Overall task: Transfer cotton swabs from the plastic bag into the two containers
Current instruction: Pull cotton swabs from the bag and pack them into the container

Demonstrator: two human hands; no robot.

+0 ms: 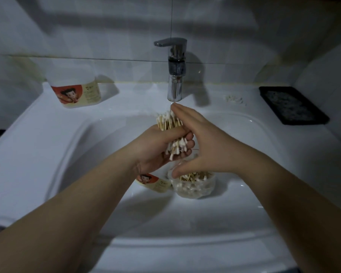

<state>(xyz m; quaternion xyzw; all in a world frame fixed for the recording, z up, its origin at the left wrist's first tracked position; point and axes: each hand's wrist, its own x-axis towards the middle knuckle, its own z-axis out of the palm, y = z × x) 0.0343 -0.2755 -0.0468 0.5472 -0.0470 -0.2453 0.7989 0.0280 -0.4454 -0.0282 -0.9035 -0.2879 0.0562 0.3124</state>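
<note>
Grips a thick bundle of cotton swabs [170, 126] in the left hand [158, 148], fingers curled round the wooden stems, directly below the tap [176, 69]. Lays the right hand [197, 142] flat against the bundle's side, fingers straight and grasping nothing, probably to even up the ends. Has the plastic bag [195, 189], with plenty of swabs in it, down in the sink [37, 138] further below the tap. Has one container [153, 182] just beside that bag, partly hidden under the left wrist, and the other container [75, 89] standing on the ledge to the left of the tap. Cannot tell whether either container is open. Looks to be mid-transfer, with a handful out and not yet put in. Risks losing swabs from the lower end of the fist, where the tips splay unevenly and a loose squeeze would let them slide into the basin. Risks wetting the cotton if the basin is damp or the tap drips straight onto the bundle. Risks jamming or spilling at the container mouth if the bundle goes in crooked, since the nearer container seems to lie tilted rather than upright.
</note>
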